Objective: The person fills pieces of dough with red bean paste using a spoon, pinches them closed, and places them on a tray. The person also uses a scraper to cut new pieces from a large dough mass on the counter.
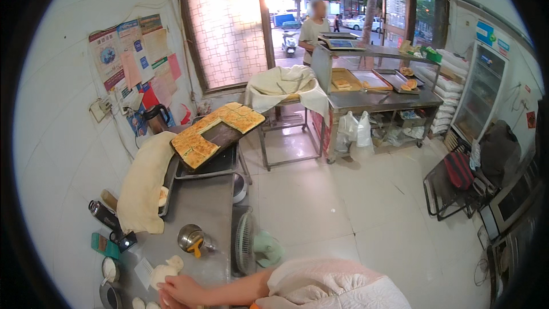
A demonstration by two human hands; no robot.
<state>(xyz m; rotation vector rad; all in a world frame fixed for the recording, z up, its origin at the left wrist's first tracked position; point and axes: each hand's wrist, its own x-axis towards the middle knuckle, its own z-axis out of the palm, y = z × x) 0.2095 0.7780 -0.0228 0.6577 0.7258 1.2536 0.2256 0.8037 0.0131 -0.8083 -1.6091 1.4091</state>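
Observation:
At the bottom edge, my right hand [184,292] reaches over the metal worktable from a pale quilted sleeve. Its fingers are bent and pressed together at the near end of a piece of white dough [164,272]; the picture's edge cuts off part of the fingers. More pale dough pieces [139,303] lie just left of the hand. Beyond the dough stands a steel bowl [187,233] with a yellow-handled tool [196,247] in it. I cannot make out my left hand.
Flat golden bread [200,147] lies on a dark tray at the table's far end. A cream cloth [143,183] covers something along the wall. A green fan [251,243] stands right of the table. Across the room, a person [313,30] stands behind a steel counter [372,100].

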